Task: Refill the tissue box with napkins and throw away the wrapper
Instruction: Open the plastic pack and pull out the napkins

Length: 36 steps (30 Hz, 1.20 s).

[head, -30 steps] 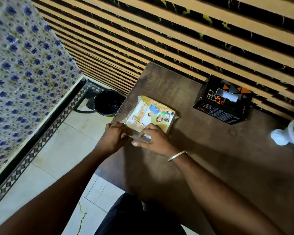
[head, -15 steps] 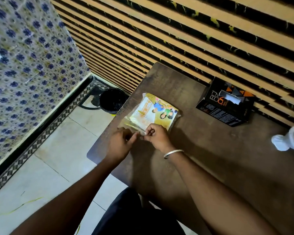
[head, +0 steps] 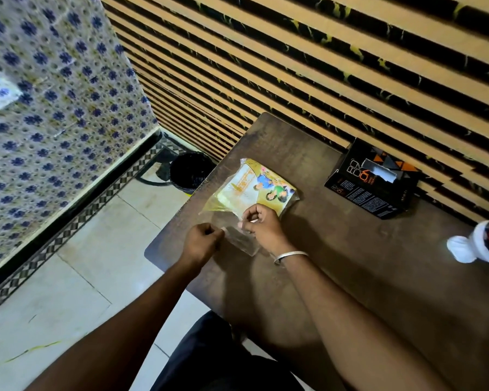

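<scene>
A yellow napkin pack [head: 259,187] with a cartoon print lies on the brown table [head: 364,263], sealed in a clear plastic wrapper [head: 239,239]. My left hand [head: 202,244] pinches the loose near end of the wrapper. My right hand [head: 261,225] pinches the same flap just beside the pack. The wrapper's clear end stretches between both hands. A black tissue box [head: 374,183] with an orange pattern stands at the back of the table against the wall, its top slot showing white.
A black waste bin [head: 191,172] stands on the tiled floor left of the table, in the corner by the slatted wall. A white and red object [head: 480,245] lies at the table's right edge. A blue-flowered tiled wall rises at left.
Both hands have drawn back from the pack toward me and moved apart, pulling the wrapper's clear end out between them. The camera has shifted, showing more floor.
</scene>
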### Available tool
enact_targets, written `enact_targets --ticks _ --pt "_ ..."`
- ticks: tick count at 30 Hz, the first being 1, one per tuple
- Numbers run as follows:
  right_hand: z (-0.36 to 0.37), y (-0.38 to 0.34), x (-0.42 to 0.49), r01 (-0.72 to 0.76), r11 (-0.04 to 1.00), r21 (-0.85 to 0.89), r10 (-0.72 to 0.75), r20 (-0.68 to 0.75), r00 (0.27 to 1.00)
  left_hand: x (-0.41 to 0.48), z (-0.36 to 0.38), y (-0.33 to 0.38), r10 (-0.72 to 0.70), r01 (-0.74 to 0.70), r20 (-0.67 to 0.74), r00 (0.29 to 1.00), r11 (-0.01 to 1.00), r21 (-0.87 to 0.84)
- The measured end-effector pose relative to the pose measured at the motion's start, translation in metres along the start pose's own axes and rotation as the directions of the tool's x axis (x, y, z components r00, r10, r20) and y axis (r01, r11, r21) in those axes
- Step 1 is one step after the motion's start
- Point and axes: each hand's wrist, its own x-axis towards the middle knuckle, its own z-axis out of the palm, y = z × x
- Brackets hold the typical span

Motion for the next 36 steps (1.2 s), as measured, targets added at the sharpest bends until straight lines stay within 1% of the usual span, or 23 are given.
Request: enact_targets --ticks 3,4,5,6,7,8,9,10,11,12,15,19,21,22,23,24,26,27,28,31,32,34,36 --pt "-0.002 -0.006 -0.001 0.055 0.998 -0.022 -0.055 -0.017 0.998 -0.003 0.001 -0.009 0.019 -0.019 -0.073 0.997 1.0 -0.001" --pt "-0.002 -0.008 -0.002 0.067 0.997 -0.037 -0.068 -0.015 0.998 -0.003 0.002 -0.01 0.069 -0.063 -0.118 0.991 0.996 0.056" --pt "-0.003 -0.01 -0.002 0.079 0.995 -0.06 -0.079 -0.011 0.997 -0.004 0.003 -0.01 0.162 -0.137 -0.155 0.974 0.977 0.163" --pt "-0.003 -0.011 -0.003 0.094 0.991 -0.09 -0.094 0.0 0.996 -0.005 0.003 -0.009 0.294 -0.237 -0.165 0.941 0.925 0.298" --pt "-0.004 -0.013 -0.004 0.12 0.985 -0.126 -0.119 0.016 0.993 -0.007 0.004 -0.007 0.45 -0.354 -0.131 0.884 0.824 0.442" --pt "-0.004 -0.014 -0.005 0.154 0.973 -0.169 -0.15 0.035 0.988 -0.008 0.005 -0.006 0.594 -0.462 -0.043 0.804 0.668 0.584" --pt "-0.004 -0.016 -0.006 0.195 0.957 -0.217 -0.187 0.056 0.981 -0.008 0.006 -0.007 0.683 -0.529 0.08 0.726 0.48 0.7" --pt "-0.004 -0.018 -0.007 0.232 0.936 -0.264 -0.222 0.066 0.973 -0.005 0.007 -0.009 0.713 -0.563 0.202 0.671 0.314 0.764" --pt "-0.004 -0.02 -0.008 0.258 0.916 -0.307 -0.25 0.066 0.966 -0.001 0.008 -0.012 0.707 -0.578 0.288 0.646 0.207 0.789" --pt "-0.003 -0.023 -0.008 0.278 0.9 -0.336 -0.274 0.061 0.96 0.002 0.007 -0.014 0.682 -0.586 0.341 0.647 0.158 0.795" --pt "-0.004 -0.027 -0.005 0.337 0.849 -0.407 -0.352 0.039 0.935 0.009 0.002 -0.028 0.608 -0.594 0.434 0.665 0.077 0.801" --pt "-0.007 -0.03 -0.004 0.371 0.762 -0.532 -0.402 0.061 0.914 0.008 -0.009 -0.043 0.497 -0.518 0.443 0.746 0.016 0.855" --pt "-0.007 -0.032 -0.007 0.402 0.708 -0.581 -0.425 0.104 0.899 0.007 -0.012 -0.042 0.557 -0.542 0.432 0.71 0.04 0.839" --pt "-0.006 -0.033 -0.01 0.415 0.68 -0.604 -0.429 0.131 0.894 0.008 -0.01 -0.037 0.592 -0.587 0.425 0.685 0.101 0.803" --pt "-0.006 -0.035 -0.014 0.431 0.649 -0.627 -0.436 0.158 0.886 0.007 -0.006 -0.028 0.614 -0.625 0.397 0.682 0.208 0.753" --pt "-0.005 -0.035 -0.018 0.448 0.615 -0.648 -0.448 0.18 0.876 0.007 -0.002 -0.018 0.612 -0.635 0.355 0.706 0.328 0.699" --pt "-0.003 -0.032 -0.028 0.472 0.539 -0.697 -0.469 0.217 0.856 0.012 0.006 0.0 0.549 -0.583 0.28 0.788 0.518 0.626" --pt "-0.003 -0.027 -0.032 0.471 0.492 -0.732 -0.473 0.229 0.851 0.014 0.01 0.006 0.527 -0.558 0.26 0.809 0.552 0.619" --pt "-0.003 -0.024 -0.036 0.461 0.452 -0.764 -0.469 0.236 0.851 0.015 0.012 0.009 0.523 -0.555 0.258 0.812 0.555 0.62" --pt "-0.009 -0.016 -0.044 0.43 0.417 -0.801 -0.442 0.235 0.866 0.014 0.011 0.002 0.543 -0.592 0.289 0.789 0.543 0.595" --pt "-0.011 -0.014 -0.046 0.435 0.405 -0.805 -0.416 0.261 0.871 0.015 0.008 -0.004 0.511 -0.555 0.261 0.819 0.587 0.59" --pt "-0.015 -0.008 -0.049 0.45 0.352 -0.821 -0.353 0.329 0.876 0.02 0.002 -0.011 0.395 -0.403 0.152 0.906 0.695 0.596" --pt "-0.014 0.0 -0.052 0.436 0.311 -0.844 -0.333 0.333 0.882 0.026 -0.005 -0.016 0.33 -0.325 0.115 0.937 0.704 0.632"
